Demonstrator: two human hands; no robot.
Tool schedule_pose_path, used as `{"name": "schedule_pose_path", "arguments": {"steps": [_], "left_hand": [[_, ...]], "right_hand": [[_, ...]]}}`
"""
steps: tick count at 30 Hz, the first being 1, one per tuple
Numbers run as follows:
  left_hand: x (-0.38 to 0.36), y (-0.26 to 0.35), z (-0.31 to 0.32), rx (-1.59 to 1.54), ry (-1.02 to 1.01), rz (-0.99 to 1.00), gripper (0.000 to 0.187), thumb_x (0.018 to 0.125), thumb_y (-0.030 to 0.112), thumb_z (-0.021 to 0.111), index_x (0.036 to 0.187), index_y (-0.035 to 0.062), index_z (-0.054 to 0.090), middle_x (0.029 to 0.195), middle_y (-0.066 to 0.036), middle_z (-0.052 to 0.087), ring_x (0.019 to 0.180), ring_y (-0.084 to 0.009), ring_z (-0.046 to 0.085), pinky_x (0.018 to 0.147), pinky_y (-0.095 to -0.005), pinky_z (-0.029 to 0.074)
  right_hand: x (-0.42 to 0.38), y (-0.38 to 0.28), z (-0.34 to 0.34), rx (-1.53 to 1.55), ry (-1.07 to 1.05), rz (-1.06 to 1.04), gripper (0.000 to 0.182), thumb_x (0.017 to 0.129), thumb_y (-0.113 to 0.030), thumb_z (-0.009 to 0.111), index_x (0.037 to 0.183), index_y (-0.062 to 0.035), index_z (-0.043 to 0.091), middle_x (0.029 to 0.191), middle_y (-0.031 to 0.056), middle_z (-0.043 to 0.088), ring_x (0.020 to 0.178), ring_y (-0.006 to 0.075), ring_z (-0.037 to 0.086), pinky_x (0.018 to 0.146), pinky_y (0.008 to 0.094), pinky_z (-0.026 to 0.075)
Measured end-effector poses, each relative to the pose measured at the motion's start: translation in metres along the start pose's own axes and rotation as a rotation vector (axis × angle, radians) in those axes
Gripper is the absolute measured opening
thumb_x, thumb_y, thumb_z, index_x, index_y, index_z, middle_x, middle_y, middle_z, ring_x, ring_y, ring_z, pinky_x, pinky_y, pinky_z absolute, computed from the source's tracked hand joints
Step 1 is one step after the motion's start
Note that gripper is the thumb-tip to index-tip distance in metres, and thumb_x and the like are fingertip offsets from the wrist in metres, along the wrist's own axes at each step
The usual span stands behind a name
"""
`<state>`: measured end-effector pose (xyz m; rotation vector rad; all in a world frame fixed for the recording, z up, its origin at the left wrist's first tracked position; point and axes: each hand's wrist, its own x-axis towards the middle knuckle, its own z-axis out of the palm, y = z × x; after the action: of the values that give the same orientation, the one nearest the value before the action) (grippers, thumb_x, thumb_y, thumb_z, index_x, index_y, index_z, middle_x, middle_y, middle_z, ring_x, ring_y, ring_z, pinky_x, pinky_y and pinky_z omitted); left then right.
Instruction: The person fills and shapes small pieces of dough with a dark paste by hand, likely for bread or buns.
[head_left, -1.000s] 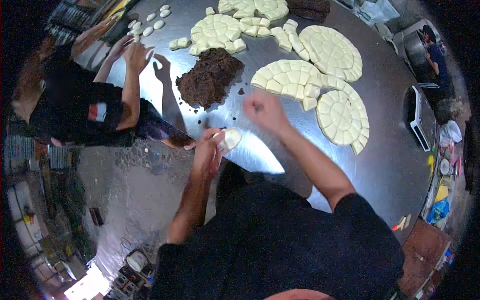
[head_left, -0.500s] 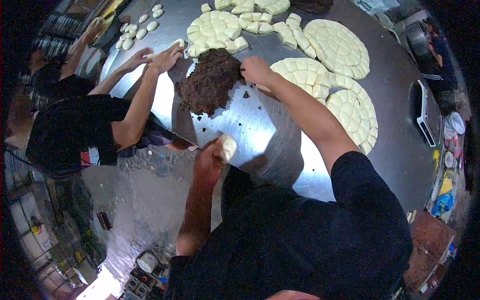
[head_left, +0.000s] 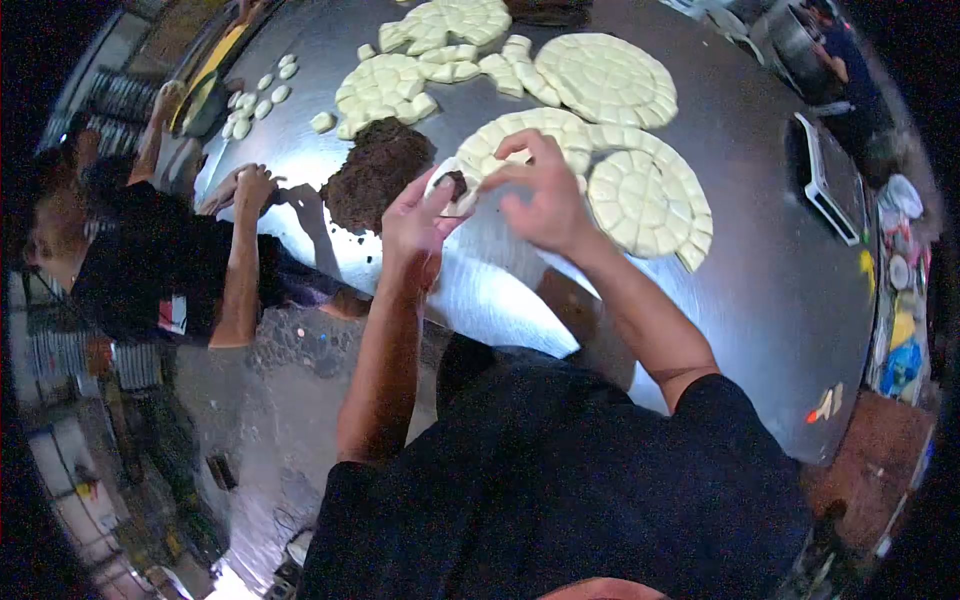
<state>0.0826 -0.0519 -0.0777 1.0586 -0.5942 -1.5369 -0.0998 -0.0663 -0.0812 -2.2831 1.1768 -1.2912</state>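
A piece of white dough [head_left: 443,176] with a dark lump of filling on it rests in my left hand [head_left: 415,222], whose fingers curl round it. Just to the right, my right hand [head_left: 545,195] has its fingers apart and bent, with nothing visible between them; its fingertips are close to the dough's edge. Behind my left hand lies a mound of dark brown filling [head_left: 378,172] on the metal table [head_left: 770,250]. Rounds of dough cut into pieces [head_left: 608,82] lie beyond and to the right of my hands.
At the left, a co-worker in a black shirt [head_left: 150,260] has both hands over the table. Small dough balls [head_left: 263,108] lie near that person. A white-edged device [head_left: 830,185] stands at the right, and another person [head_left: 850,65] is at the far right.
My left hand has risen with the dough from the table's near edge. My right hand has left the filling mound and come beside the dough. Dark filling now shows on the dough.
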Motion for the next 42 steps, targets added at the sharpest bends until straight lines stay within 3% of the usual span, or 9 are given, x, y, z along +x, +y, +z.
{"name": "schedule_pose_path", "arguments": {"steps": [4,13,16,20,27,31,33,38,42], "left_hand": [[-0.027,0.001,0.039,0.204,-0.190,-0.009,0.029,0.092,0.003,0.052,0.118,-0.0090,0.052,0.110,-0.018,0.062,0.093,-0.0244,0.064,0.082,-0.0387,0.056],[-0.070,0.021,0.104,-0.081,-0.177,0.116,0.042,0.092,-0.003,0.045,0.134,-0.0050,0.040,0.124,-0.015,0.055,0.093,-0.0171,0.059,0.072,-0.0262,0.049],[-0.085,0.010,0.116,-0.053,-0.263,0.073,0.034,0.095,0.002,0.046,0.128,-0.0054,0.049,0.112,-0.012,0.061,0.089,-0.0128,0.062,0.075,-0.0258,0.051],[-0.083,0.010,0.105,0.195,-0.340,0.111,0.034,0.096,0.008,0.048,0.127,-0.0050,0.050,0.109,-0.010,0.063,0.091,-0.0130,0.062,0.076,-0.0262,0.051],[-0.087,-0.002,0.108,0.181,-0.115,0.269,0.022,0.093,0.020,0.059,0.096,-0.0002,0.068,0.067,0.004,0.057,0.060,-0.0038,0.047,0.056,-0.0215,0.040],[-0.087,0.008,0.084,0.727,-0.469,0.519,0.040,0.102,0.029,0.034,0.109,-0.0013,0.060,0.097,-0.011,0.063,0.086,-0.0154,0.060,0.077,-0.0312,0.050],[-0.089,0.009,0.099,0.227,-0.256,0.078,0.026,0.096,0.014,0.042,0.105,-0.0031,0.060,0.100,-0.011,0.064,0.090,-0.0201,0.063,0.076,-0.0312,0.051],[-0.063,-0.007,0.077,0.844,-0.228,0.310,0.031,0.097,0.021,0.045,0.106,-0.0051,0.058,0.099,-0.011,0.064,0.087,-0.0177,0.061,0.076,-0.0310,0.050],[-0.075,-0.013,0.092,0.049,-0.427,-0.152,0.035,0.100,0.027,0.043,0.107,-0.0040,0.059,0.096,-0.008,0.063,0.081,-0.0147,0.058,0.075,-0.0284,0.046]], "right_hand": [[-0.004,-0.010,-0.039,0.320,-0.201,0.433,0.028,0.070,-0.013,0.074,0.093,-0.0030,0.062,0.080,0.0064,0.061,0.066,0.0136,0.058,0.061,0.0273,0.047],[-0.027,-0.074,-0.080,0.069,0.444,-0.056,0.025,0.068,-0.008,0.075,0.087,-0.0020,0.060,0.084,0.0078,0.061,0.070,0.0206,0.060,0.062,0.0309,0.048],[-0.021,-0.072,-0.096,0.196,0.271,0.352,0.022,0.069,-0.003,0.073,0.086,-0.0021,0.060,0.086,0.0057,0.061,0.081,0.0219,0.060,0.066,0.0308,0.048],[-0.031,-0.066,-0.083,-0.208,0.277,-0.172,0.025,0.066,-0.003,0.071,0.087,-0.0056,0.059,0.088,0.0081,0.058,0.083,0.0279,0.058,0.073,0.0374,0.048],[-0.030,-0.088,-0.090,0.009,0.293,0.168,0.028,0.067,-0.003,0.072,0.093,-0.0074,0.063,0.081,0.0049,0.058,0.074,0.0239,0.059,0.062,0.0332,0.049],[-0.031,-0.072,-0.075,-0.159,0.406,-0.247,0.025,0.068,-0.014,0.069,0.093,-0.0077,0.066,0.077,0.0071,0.054,0.070,0.0260,0.055,0.064,0.0376,0.045],[-0.036,-0.082,-0.086,-0.055,0.337,-0.175,0.026,0.068,-0.012,0.072,0.093,-0.0074,0.065,0.088,0.0084,0.054,0.085,0.0246,0.054,0.072,0.0351,0.044],[-0.047,-0.068,-0.079,-0.079,0.435,-0.009,0.025,0.069,-0.005,0.072,0.092,-0.0039,0.062,0.080,0.0074,0.055,0.065,0.0220,0.055,0.056,0.0313,0.047],[-0.060,-0.070,-0.072,-0.186,0.391,0.019,0.025,0.069,-0.003,0.072,0.092,-0.0032,0.062,0.082,0.0085,0.056,0.074,0.0228,0.059,0.061,0.0319,0.049]]}}
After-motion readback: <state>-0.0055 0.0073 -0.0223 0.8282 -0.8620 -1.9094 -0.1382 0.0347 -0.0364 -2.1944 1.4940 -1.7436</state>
